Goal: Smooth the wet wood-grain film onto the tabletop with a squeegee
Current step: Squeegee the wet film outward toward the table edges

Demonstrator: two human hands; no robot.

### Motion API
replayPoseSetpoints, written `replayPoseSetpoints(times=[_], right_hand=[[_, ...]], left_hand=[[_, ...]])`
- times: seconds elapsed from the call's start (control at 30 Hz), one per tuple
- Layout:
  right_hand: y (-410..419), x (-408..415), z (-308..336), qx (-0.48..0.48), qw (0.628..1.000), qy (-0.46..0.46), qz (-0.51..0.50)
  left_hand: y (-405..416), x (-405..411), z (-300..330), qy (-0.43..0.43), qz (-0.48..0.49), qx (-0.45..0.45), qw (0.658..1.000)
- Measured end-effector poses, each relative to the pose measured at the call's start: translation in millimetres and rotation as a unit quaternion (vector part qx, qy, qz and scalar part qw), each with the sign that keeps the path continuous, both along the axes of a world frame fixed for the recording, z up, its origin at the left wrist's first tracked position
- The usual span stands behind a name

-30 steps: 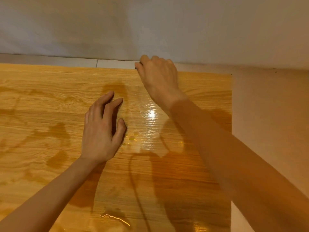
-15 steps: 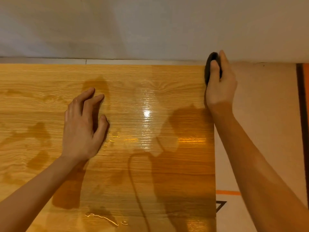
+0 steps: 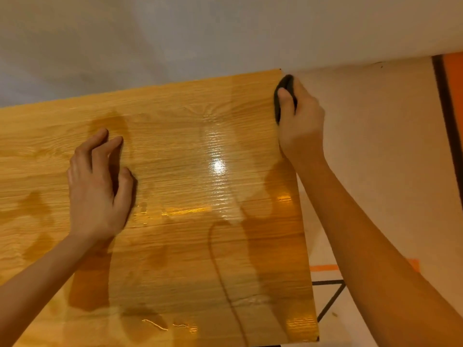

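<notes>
The wet wood-grain film (image 3: pixel 190 176) covers the tabletop, glossy with water patches and a bright glare spot. My left hand (image 3: pixel 99 189) rests on the film left of centre, fingers spread and slightly bent, holding nothing. My right hand (image 3: pixel 299 121) is at the film's far right corner, fingers closed around a dark squeegee (image 3: pixel 281 95). Only the squeegee's upper end and left side show; the rest is hidden under my fingers. It sits right on the film's right edge, near the wall.
A pale wall (image 3: pixel 200 38) rises directly behind the table's far edge. Right of the film lies a light floor (image 3: pixel 375 146) with an orange strip (image 3: pixel 325 267) and black lines. A wrinkle and water beads (image 3: pixel 160 324) sit near the film's front edge.
My right hand swept with the squeegee from the far middle of the film to its far right corner. The view has shifted and tilted. My left hand stays pressed in place.
</notes>
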State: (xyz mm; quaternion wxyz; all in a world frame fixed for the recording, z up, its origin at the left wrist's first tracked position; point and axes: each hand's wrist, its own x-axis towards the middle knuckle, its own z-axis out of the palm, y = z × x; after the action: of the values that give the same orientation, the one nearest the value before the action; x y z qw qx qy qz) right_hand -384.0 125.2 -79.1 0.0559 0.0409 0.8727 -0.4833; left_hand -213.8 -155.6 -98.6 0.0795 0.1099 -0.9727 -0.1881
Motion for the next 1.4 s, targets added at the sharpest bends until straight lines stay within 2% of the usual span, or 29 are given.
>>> replayPoseSetpoints(times=[0.07, 0.13, 0.27, 0.4, 0.47, 0.57, 0.67, 0.73, 0.87, 1.03, 1.13, 1.23, 1.3, 1.4], right_hand=[[-11, -25, -3, 0.032, 0.999, -0.009, 0.012], [-13, -18, -5, 0.04, 0.999, -0.028, 0.02], [11, 65, -4, 0.038, 0.999, -0.008, 0.032], [32, 124, -1, 0.058, 0.996, -0.06, 0.04], [29, 118, 1, 0.078, 0.994, -0.054, 0.045], [9, 72, 1, 0.123, 0.991, 0.002, 0.054], [-5, 38, 0, 0.136, 0.99, -0.019, 0.04], [-2, 47, 0, 0.139, 0.99, -0.022, 0.027], [16, 116, 2, 0.14, 0.99, -0.009, 0.012], [50, 224, 6, 0.098, 0.99, -0.096, -0.022], [62, 261, 11, 0.088, 0.986, -0.138, -0.039], [55, 248, 13, 0.103, 0.988, -0.109, -0.033], [45, 213, 9, 0.126, 0.989, -0.073, -0.012], [32, 144, 4, 0.097, 0.994, -0.051, -0.011]], left_hand=[[-1, 1, -1, 0.002, -0.003, -0.002, 1.0], [-1, 2, -1, 0.002, -0.003, -0.002, 1.0], [-2, 1, -2, 0.001, 0.001, -0.004, 1.0], [-3, 1, -3, 0.0, -0.006, 0.003, 1.0], [-4, 3, 1, -0.003, -0.006, 0.015, 1.0], [9, 26, 12, -0.011, -0.022, 0.026, 0.999], [34, 78, 16, -0.045, -0.031, 0.043, 0.998], [47, 104, 15, -0.062, -0.026, 0.066, 0.996], [52, 107, 10, -0.067, -0.02, 0.037, 0.997], [53, 106, 9, -0.056, -0.019, 0.022, 0.998], [54, 106, 8, -0.056, -0.013, 0.025, 0.998], [52, 105, 7, -0.059, -0.018, 0.022, 0.998], [52, 107, 7, -0.051, -0.024, 0.017, 0.998], [53, 108, 7, -0.036, -0.032, 0.012, 0.999]])
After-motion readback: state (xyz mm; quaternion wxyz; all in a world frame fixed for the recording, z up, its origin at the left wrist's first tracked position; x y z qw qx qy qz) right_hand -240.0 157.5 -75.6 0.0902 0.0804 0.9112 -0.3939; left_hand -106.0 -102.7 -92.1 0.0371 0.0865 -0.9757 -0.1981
